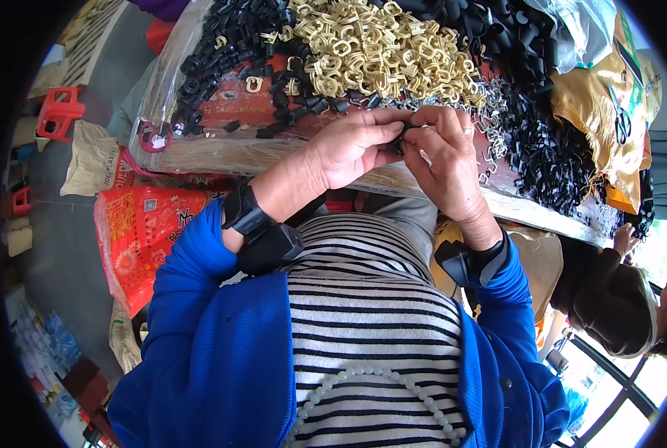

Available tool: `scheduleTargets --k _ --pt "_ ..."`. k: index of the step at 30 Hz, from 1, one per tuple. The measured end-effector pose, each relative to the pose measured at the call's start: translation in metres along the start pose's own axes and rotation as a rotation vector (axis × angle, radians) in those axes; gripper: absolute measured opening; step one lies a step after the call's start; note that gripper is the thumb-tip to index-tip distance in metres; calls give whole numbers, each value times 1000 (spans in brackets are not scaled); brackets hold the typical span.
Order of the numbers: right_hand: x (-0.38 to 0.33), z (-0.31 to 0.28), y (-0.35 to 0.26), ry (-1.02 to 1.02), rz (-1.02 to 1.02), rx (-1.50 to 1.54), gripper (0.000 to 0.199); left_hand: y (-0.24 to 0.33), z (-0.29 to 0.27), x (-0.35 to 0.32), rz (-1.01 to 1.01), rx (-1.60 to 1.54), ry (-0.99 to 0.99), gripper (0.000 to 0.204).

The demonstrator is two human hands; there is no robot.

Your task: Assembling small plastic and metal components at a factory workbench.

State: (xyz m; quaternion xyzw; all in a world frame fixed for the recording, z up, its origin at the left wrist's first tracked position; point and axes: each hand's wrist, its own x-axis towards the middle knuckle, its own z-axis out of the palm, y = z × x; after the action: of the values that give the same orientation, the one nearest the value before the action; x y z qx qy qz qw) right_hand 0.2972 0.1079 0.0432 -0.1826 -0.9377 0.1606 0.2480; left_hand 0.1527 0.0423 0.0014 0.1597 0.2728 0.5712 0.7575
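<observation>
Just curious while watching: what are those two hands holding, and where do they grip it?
Both hands, left hand and right hand, pinch a small black plastic clip by its edges between fingertips.

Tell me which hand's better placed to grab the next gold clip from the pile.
Left, probably. The left hand lies nearer the gold clips. Both hands pinch the small black part together, but the right hand sits beside the silver clips and black pieces.

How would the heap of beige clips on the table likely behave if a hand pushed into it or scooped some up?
The beige clips are small, open loops lying tangled, so they would probably snag and lift in clumps. They look like light plastic, likely sliding easily on the clear sheet beneath. Loosely piled, the heap would probably spread into the black clips.
</observation>
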Motion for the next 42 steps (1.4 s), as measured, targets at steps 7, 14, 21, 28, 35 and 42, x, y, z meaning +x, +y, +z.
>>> scheduleTargets --k 7,14,21,28,35,42 --pt "-5 -3 -1 -11 -70 35 16 0 5 -11 -114 96 1 31" --pt "-9 -8 -3 -86 2 38 14 -6 7 -13 -92 231 2 32" --pt "-9 -8 0 -126 60 94 12 -3 9 -13 -87 352 -46 28" --pt "-10 4 24 98 106 421 13 5 -3 -7 -163 201 -47 27" --pt "-26 16 85 -102 272 -282 11 4 -9 -7 -229 115 -72 25" --pt "-23 24 99 -35 277 -125 10 6 -16 -2 -171 96 -84 30"
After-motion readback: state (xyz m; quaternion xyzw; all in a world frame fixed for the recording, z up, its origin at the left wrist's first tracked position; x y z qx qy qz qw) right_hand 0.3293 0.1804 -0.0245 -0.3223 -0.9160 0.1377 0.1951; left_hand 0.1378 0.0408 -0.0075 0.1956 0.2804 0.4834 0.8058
